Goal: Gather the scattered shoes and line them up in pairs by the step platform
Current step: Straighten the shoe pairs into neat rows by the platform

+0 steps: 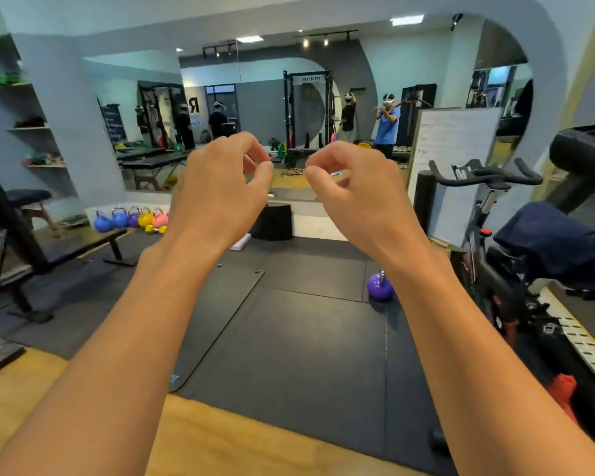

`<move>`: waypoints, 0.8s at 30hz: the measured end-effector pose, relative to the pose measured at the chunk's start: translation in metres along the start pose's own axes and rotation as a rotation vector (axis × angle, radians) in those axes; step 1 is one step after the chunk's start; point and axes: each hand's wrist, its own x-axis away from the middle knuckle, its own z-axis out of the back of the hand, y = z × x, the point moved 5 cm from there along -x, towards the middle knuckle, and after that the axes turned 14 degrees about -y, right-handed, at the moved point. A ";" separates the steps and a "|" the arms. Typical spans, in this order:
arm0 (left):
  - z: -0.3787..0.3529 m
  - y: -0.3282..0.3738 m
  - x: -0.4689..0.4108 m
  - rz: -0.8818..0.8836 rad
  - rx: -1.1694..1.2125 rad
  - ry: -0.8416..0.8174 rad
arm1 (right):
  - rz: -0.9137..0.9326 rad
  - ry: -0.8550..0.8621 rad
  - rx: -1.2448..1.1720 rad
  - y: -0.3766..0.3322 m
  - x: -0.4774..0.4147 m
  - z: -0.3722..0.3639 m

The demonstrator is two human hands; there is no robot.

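Rubber matting [289,338] is stretching ahead as I am holding left hand [217,187] and right hand [354,190] raised, apart, fingers curled on nothing. No shoes are showing; I am judging a slow floor scan near the black platform [273,221] best.

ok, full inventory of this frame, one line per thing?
kettlebells: five showing, two blue, purple, yellow, pink, in a row by the far wall
purple kettlebell: one, on the mat near the bike
black box: one, at the mat's far edge
floor mats: black, centre floor
weight bench: one, black, left
exercise bike: one, black, right
whiteboard: one, white, behind the bike
cloth: one, dark blue, draped over the bike
mirror: on the far wall
shoes: none in view
left hand: raised, fingers curled, holds nothing
right hand: raised, fingers curled, holds nothing
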 end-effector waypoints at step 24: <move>-0.193 -0.276 -0.364 -0.151 0.226 -0.084 | -0.152 -0.042 0.121 0.230 -0.356 -0.169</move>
